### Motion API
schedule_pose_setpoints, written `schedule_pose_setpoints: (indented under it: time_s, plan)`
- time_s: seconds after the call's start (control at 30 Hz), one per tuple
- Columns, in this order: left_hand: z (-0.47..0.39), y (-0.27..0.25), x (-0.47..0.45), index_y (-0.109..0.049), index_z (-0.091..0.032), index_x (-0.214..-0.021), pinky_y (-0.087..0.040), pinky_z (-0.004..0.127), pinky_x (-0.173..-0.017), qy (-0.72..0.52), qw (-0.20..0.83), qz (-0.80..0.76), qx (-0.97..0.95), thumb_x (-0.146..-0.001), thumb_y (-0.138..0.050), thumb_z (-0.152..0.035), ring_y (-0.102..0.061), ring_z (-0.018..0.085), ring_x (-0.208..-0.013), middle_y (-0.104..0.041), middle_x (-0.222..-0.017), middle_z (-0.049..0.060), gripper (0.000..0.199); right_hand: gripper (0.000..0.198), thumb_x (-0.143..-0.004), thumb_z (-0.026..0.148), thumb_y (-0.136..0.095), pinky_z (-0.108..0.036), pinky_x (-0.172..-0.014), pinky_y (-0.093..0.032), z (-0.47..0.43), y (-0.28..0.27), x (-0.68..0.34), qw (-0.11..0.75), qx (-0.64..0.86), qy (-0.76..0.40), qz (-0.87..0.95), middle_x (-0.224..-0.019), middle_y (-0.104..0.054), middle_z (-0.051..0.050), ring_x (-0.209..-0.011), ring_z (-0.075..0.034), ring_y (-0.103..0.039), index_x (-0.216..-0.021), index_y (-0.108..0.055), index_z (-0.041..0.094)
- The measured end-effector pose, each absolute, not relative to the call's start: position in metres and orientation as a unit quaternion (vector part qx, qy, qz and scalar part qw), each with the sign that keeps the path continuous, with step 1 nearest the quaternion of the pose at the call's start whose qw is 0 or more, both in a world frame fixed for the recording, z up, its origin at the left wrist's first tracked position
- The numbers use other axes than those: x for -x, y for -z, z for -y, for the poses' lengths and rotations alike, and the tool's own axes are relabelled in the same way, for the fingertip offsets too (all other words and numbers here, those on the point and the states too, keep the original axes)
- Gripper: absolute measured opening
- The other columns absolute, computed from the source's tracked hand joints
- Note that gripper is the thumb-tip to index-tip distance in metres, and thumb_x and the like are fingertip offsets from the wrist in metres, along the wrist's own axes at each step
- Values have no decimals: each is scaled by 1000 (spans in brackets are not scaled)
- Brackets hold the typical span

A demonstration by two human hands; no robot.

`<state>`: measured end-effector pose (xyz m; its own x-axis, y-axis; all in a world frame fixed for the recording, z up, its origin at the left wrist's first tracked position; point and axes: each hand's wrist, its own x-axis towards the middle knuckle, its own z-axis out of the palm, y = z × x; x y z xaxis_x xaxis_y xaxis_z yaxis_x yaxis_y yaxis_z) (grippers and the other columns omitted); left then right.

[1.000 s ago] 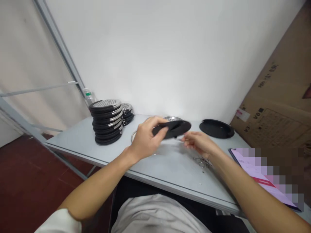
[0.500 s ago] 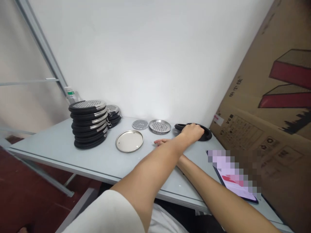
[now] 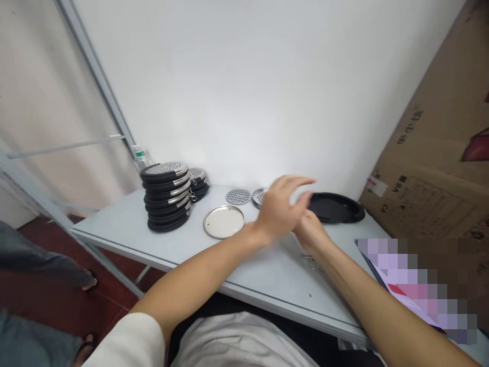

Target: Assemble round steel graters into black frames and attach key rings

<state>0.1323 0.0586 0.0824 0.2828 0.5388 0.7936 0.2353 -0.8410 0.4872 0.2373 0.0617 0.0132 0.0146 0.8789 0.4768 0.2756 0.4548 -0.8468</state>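
Note:
My left hand [image 3: 282, 209] is raised over the table, blurred, with its thumb and fingers apart and nothing seen in them. It overlaps my right hand [image 3: 308, 232], whose fingers are mostly hidden behind it. Just beyond my hands is a black round, shallow tray-like piece [image 3: 336, 208]. A perforated metal disc with a raised rim [image 3: 258, 197] is partly covered by my left hand. Nearby lie a flat perforated disc [image 3: 238, 197] and a plain round metal plate [image 3: 224, 222]. Small metal bits [image 3: 313, 262] rest beside my right forearm.
A tall stack of black-rimmed perforated discs [image 3: 166, 199] stands left, with a shorter stack [image 3: 198, 183] and a clear bottle [image 3: 140, 158] behind. A tablet [image 3: 397, 285] lies right, before a large cardboard box [image 3: 428, 183]. Another person's legs [image 3: 42, 260] show at left.
My left hand has lifted off the black pieces and come back left above my right hand. My right hand now lies farther right. The view has shifted left.

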Motion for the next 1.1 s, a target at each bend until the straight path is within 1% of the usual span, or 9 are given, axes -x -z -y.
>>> schedule_pose_setpoints:
  time_s: [0.13, 0.23, 0.33, 0.43, 0.53, 0.67, 0.8, 0.93, 1.1]
  plan:
    - [-66, -49, -58, -61, -19, -116, -52, 38, -89, -535, 297, -352, -708, -86, -63, -21, -64, 22, -99, -63, -113, 11, 31, 27, -86, 39, -62, -39, -79, -56, -58, -28, -239, 558, 443, -364, 600, -94, -77, -12, -87, -24, -71, -91, -73, 15]
    - [-77, -26, -49, -52, -18, -125, -54, 39, -85, -460, 513, -305, -657, -78, -73, -21, -67, 23, -98, -64, -116, 13, 51, 28, -75, 42, -74, -39, -87, -52, -52, -33, -235, 563, 446, -390, 577, -96, -77, -9, -94, -25, -69, -88, -77, 18]
    - [-75, -18, -59, -53, -17, -127, -55, 40, -83, -406, 613, -251, -629, -74, -80, -26, -70, 23, -90, -70, -104, 12, 60, 30, -76, 43, -73, -38, -83, -52, -48, -34, -230, 546, 438, -406, 588, -92, -78, -8, -90, -25, -69, -93, -78, 19]
    - [-68, -16, -64, -64, -13, -115, -56, 36, -76, -423, 594, -282, -624, -74, -80, -35, -71, 19, -74, -72, -83, 8, 49, 29, -77, 41, -72, -36, -75, -53, -47, -31, -226, 537, 458, -378, 599, -89, -78, -8, -83, -24, -69, -93, -79, 18]
    - [-63, -14, -60, -71, -10, -96, -56, 31, -68, -462, 539, -320, -627, -75, -77, -39, -69, 16, -67, -72, -80, 8, 36, 29, -75, 40, -73, -33, -65, -53, -48, -28, -224, 538, 486, -334, 602, -86, -77, -8, -71, -21, -67, -90, -79, 17]
    - [-62, -18, -54, -72, -11, -89, -54, 26, -63, -464, 508, -336, -643, -77, -75, -40, -65, 13, -64, -70, -76, 6, 32, 30, -74, 41, -74, -30, -55, -53, -47, -30, -224, 509, 442, -468, 570, -63, -70, -4, -54, -15, -61, -88, -78, 14]
    - [-64, -21, -53, -65, -11, -85, -52, 23, -58, -426, 548, -333, -639, -78, -72, -46, -65, 13, -67, -67, -76, 4, 36, 25, -68, 32, -80, -25, -58, -55, -47, -33, -229, 471, 391, -605, 509, -72, -73, -6, -59, -12, -64, -86, -78, 14]
    - [-66, -17, -54, -61, -12, -80, -51, 23, -56, -449, 503, -349, -651, -77, -72, -46, -61, 11, -60, -64, -71, 2, 36, 28, -71, 26, -78, -30, -76, -59, -48, -32, -234, 435, 363, -651, 505, -96, -76, -11, -79, -17, -70, -97, -78, 15]
    - [-72, -16, -52, -59, -13, -80, -53, 24, -57, -482, 492, -358, -630, -78, -70, -45, -61, 12, -62, -61, -68, 1, 35, 27, -69, 23, -80, -30, -69, -59, -47, -30, -234, 434, 391, -603, 543, -80, -75, -7, -67, -15, -68, -94, -77, 14]
